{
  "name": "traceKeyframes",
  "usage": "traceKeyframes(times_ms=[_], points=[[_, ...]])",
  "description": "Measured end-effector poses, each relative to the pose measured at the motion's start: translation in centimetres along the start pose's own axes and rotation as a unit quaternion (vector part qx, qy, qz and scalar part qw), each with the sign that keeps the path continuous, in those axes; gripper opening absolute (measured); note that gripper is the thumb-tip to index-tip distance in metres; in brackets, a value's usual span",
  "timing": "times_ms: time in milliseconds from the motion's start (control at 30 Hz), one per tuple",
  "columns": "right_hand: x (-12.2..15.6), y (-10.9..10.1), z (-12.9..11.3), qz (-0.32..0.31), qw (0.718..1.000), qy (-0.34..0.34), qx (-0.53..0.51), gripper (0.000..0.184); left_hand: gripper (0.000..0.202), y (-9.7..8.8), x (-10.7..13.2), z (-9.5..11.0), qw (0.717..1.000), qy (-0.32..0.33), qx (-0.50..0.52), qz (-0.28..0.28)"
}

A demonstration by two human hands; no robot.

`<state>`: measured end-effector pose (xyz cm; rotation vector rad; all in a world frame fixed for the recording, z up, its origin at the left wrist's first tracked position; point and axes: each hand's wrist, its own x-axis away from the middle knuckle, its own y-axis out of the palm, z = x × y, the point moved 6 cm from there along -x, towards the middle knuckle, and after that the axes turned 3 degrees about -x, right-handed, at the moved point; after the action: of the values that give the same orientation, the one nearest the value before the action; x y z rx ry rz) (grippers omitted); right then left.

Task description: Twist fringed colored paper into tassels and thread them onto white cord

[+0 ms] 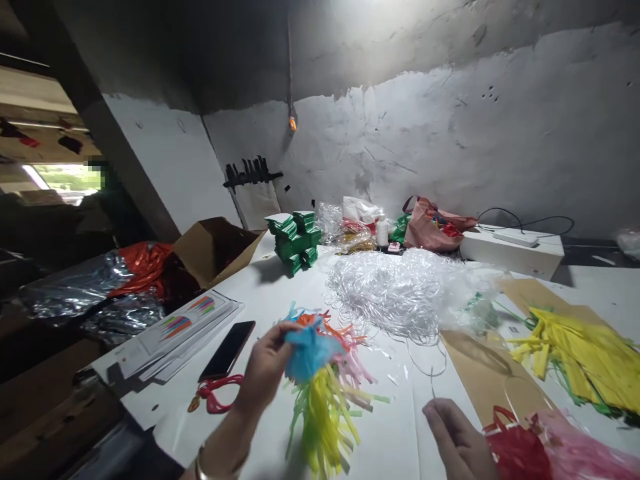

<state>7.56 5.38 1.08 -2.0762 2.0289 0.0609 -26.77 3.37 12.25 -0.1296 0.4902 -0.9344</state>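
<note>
My left hand (264, 367) pinches a blue tissue-paper tassel (311, 350) over the table, its thumb and forefinger closed at the upper left of the paper. Just beyond and below it lie yellow and green fringed tassels (325, 420), along with orange and pink paper strips (353, 363). At the lower right, my right hand (457, 437) has its thumb and forefinger closed on a thin white string (433, 385). That string curls back toward a big tangled heap of shiny white string (395, 290).
A phone (227, 350) with a red cord (220, 393) and printed sheets (175, 333) lie left. Green folded pieces (293, 241) are stacked behind. Yellow tassels (585, 353) and red and pink pieces (520, 450) lie right. An open carton (215, 247) stands beyond the left edge.
</note>
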Motion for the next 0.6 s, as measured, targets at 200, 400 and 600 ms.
traceKeyframes(times_ms=[200, 400, 600], points=[[0.6, -0.5, -3.3, -0.066, 0.992, -0.064, -0.08, 0.034, 0.025, 9.1, 10.9, 1.7, 0.971, -0.046, 0.175, -0.155], [0.0, -1.4, -5.2, -0.099, 0.988, -0.073, -0.091, 0.029, 0.024, 13.9, 15.1, 0.9, 0.946, -0.135, 0.209, -0.208], [-0.1, -0.9, -5.2, -0.172, 0.976, -0.024, -0.132, 0.021, 0.034, 14.6, 17.1, -0.5, 0.894, -0.265, 0.282, -0.225]])
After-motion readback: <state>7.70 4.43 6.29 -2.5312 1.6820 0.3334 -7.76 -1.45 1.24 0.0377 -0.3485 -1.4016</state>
